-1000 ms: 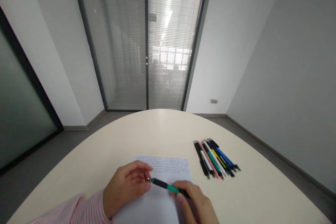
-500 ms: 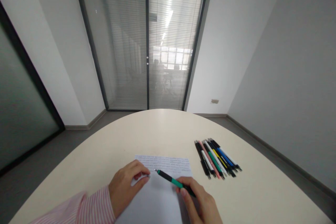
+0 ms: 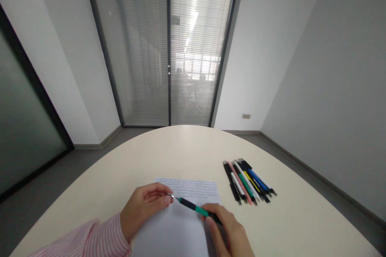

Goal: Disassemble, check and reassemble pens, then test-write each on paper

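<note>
A black and green pen [image 3: 194, 209] lies across a sheet of printed paper [image 3: 169, 229], its tip pointing left. My right hand [image 3: 226, 229] is shut around the pen's rear part. My left hand [image 3: 143, 209] has its fingertips pinched on a small silver metal piece [image 3: 171, 196], possibly a pen part. That piece sits a short gap from the pen's front end. Both hands rest over the near part of the sheet, on a cream table [image 3: 286, 217].
Several pens in mixed colours [image 3: 249, 182] lie side by side on the table, to the right of the paper. The rounded table edge curves around them. Beyond it are a grey floor, a glass door with blinds [image 3: 199, 48] and a dark-framed glass panel [image 3: 24, 116].
My left hand has moved slightly up and left, holding the silver piece. The pen has tilted a little, its front end now closer to that piece than half a second ago.
</note>
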The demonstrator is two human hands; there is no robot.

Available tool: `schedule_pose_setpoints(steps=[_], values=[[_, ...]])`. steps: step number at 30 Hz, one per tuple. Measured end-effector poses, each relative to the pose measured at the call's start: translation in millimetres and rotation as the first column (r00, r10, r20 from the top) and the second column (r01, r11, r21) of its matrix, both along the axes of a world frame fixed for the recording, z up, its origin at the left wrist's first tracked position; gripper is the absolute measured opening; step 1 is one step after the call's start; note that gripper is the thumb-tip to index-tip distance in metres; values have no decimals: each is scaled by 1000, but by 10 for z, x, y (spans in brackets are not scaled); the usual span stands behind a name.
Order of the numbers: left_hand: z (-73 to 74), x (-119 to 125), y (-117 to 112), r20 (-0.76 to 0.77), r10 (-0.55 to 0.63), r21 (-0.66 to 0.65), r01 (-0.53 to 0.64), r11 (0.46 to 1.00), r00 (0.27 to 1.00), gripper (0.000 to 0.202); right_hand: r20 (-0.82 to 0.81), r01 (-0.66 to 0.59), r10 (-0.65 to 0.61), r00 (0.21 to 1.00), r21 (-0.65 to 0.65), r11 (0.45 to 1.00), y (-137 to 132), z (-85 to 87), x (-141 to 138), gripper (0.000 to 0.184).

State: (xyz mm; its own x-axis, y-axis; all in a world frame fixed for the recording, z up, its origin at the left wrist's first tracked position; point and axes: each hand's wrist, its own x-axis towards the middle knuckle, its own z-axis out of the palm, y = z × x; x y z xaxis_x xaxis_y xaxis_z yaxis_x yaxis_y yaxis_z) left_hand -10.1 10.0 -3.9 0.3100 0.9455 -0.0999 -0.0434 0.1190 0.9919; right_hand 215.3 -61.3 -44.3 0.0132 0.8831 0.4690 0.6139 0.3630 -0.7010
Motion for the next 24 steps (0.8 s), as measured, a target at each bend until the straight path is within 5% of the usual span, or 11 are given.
schedule_pose_setpoints(steps=[17, 24], values=[[-129, 21, -19, -90, -63, 115, 74, 991, 994, 26, 51, -55, 52, 997, 52, 997, 18, -5, 9, 21], [-74, 30, -42, -113, -11, 103, 22, 994, 994, 28, 35, -122, 121, 992, 42, 992, 41, -1, 27, 28]])
